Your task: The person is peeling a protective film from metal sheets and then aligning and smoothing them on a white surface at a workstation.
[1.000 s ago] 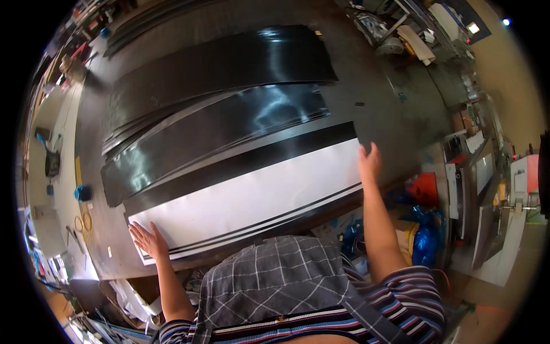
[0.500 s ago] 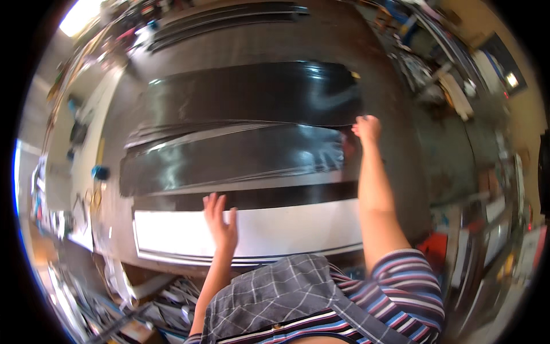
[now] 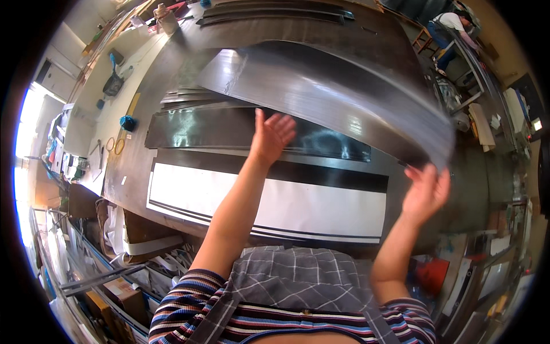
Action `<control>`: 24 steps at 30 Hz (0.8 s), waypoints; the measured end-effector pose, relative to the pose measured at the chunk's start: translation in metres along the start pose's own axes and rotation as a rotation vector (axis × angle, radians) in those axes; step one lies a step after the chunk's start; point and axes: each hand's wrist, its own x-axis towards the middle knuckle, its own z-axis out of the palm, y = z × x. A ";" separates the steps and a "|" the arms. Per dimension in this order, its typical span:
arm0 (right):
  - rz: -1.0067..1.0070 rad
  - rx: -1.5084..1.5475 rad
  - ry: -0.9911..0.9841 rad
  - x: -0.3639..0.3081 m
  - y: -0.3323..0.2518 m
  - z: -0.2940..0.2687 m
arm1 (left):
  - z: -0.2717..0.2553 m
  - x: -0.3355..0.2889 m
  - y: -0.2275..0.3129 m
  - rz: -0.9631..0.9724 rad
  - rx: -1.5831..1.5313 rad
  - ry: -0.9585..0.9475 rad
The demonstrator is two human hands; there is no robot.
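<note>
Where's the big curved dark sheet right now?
In the head view, the curved dark sheet arches above the table, right of centre, its near right edge at the right hand.

A grey apron point(image 3: 298, 275) with a thin white grid check, its straps point(image 3: 213, 321) lying over a top point(image 3: 281, 322) striped in black, white, blue and muted red (the short sleeves point(image 3: 188, 295) carry the same stripes); left hand point(image 3: 271, 137) and right hand point(image 3: 425, 196) bare.

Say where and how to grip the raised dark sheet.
Probably take the raised dark sheet by its near edge, left of middle, from the person's side: it is thin and bowed, the open left hand is near that edge, and the right hand grips its right end.
</note>
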 end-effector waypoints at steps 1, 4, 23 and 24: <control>0.022 -0.015 0.103 -0.005 -0.001 -0.026 | -0.009 0.003 0.006 0.063 -0.126 0.007; 0.248 0.038 0.212 -0.017 -0.010 -0.092 | -0.039 -0.002 0.032 0.240 -0.358 0.157; 0.634 -1.458 -0.639 -0.094 0.069 -0.169 | -0.187 -0.263 0.032 0.772 1.424 1.569; 0.647 -1.335 -0.588 -0.080 0.074 -0.154 | -0.190 -0.261 0.041 0.744 1.660 1.466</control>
